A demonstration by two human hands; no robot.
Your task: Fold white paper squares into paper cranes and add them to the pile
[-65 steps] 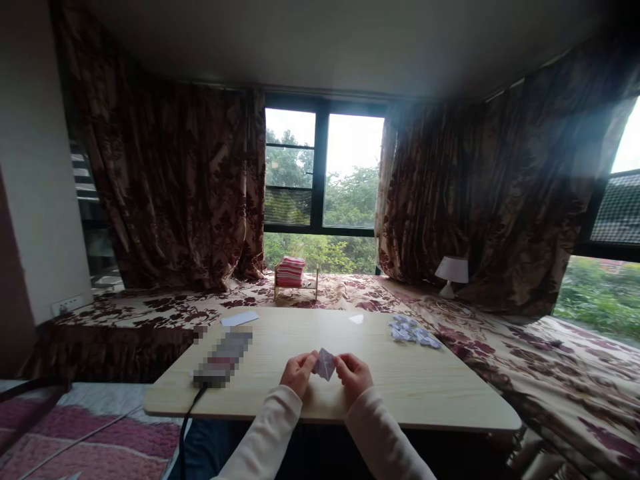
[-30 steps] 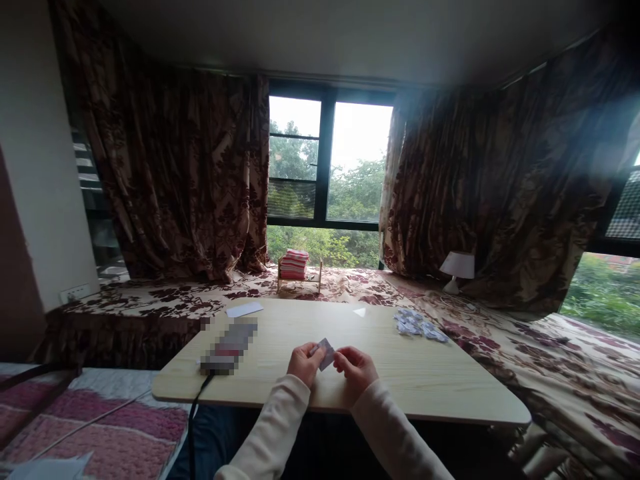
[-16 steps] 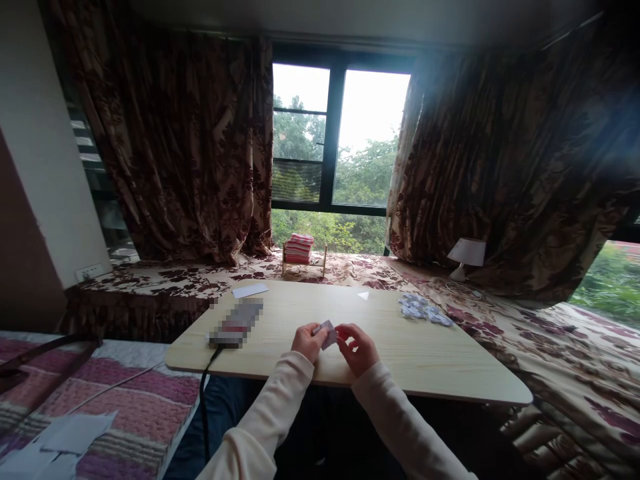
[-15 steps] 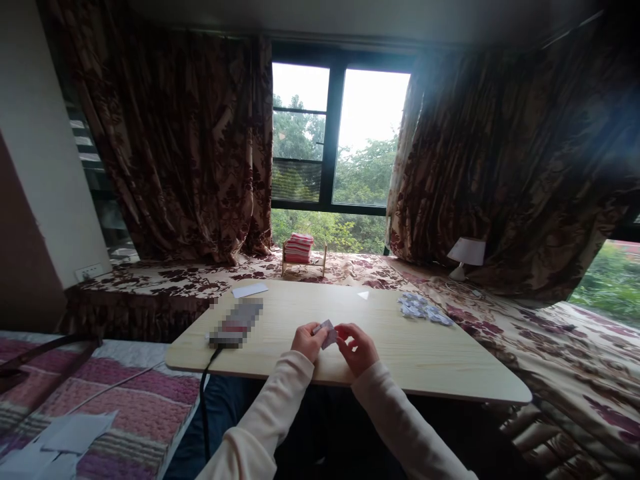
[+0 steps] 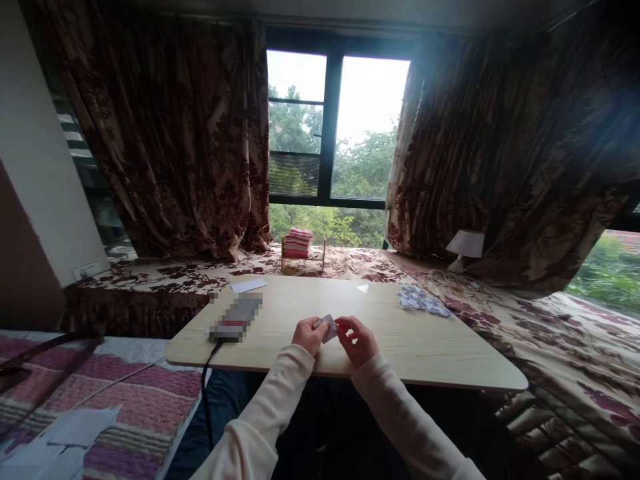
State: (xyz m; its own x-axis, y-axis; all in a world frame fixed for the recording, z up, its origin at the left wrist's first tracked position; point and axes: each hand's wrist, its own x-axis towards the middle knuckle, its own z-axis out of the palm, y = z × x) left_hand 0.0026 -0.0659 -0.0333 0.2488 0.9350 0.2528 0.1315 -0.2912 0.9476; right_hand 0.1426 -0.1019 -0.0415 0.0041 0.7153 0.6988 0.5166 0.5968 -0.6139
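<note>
Over the near side of the pale wooden table (image 5: 430, 360), my left hand (image 5: 306, 337) grips a small greyish-white piece of folded paper (image 5: 329, 328) between thumb and fingers. Its fine folds are too small to make out. My right hand (image 5: 358, 341) is closed in a pinch at the paper's right edge, thumb and forefinger together. To the right on the tabletop lies a loose pile of small folded papers (image 5: 423, 301). Farther back is a small white paper triangle (image 5: 363, 289).
A white sheet (image 5: 249, 285) and a blurred-out dark device (image 5: 236, 320) with a black cable (image 5: 205, 400) occupy the table's left. Beyond stand a small rack of striped cloths (image 5: 299, 244) and a lamp (image 5: 465, 248). White papers (image 5: 65, 437) lie on the bed at left.
The view has tilted slightly, so the table and window sit a little higher. Both hands stay at the paper, with the right fingers shifted only slightly.
</note>
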